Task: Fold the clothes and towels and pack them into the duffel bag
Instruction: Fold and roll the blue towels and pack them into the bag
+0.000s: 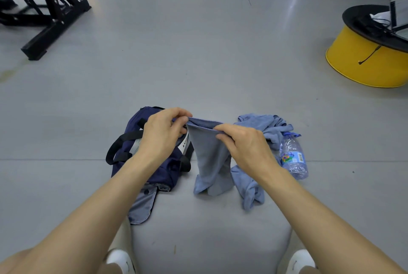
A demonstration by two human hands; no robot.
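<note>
A light blue towel (209, 163) hangs above the grey floor in front of me, its lower end crumpled on the floor. My left hand (163, 132) pinches its top left corner and my right hand (245, 143) pinches the top edge a little to the right. A navy duffel bag (152, 163) with black straps lies on the floor under my left forearm. A grey-blue garment (143, 205) sticks out from beneath the bag's near end. More light blue cloth (271, 127) lies bunched to the right, partly hidden by my right hand.
A clear plastic water bottle (293, 158) lies on the floor right of the cloth. A yellow round stand (362, 61) with a laptop stands far right. A black gym bench frame (48, 13) fills the far left. My white shoes (119, 260) show at the bottom.
</note>
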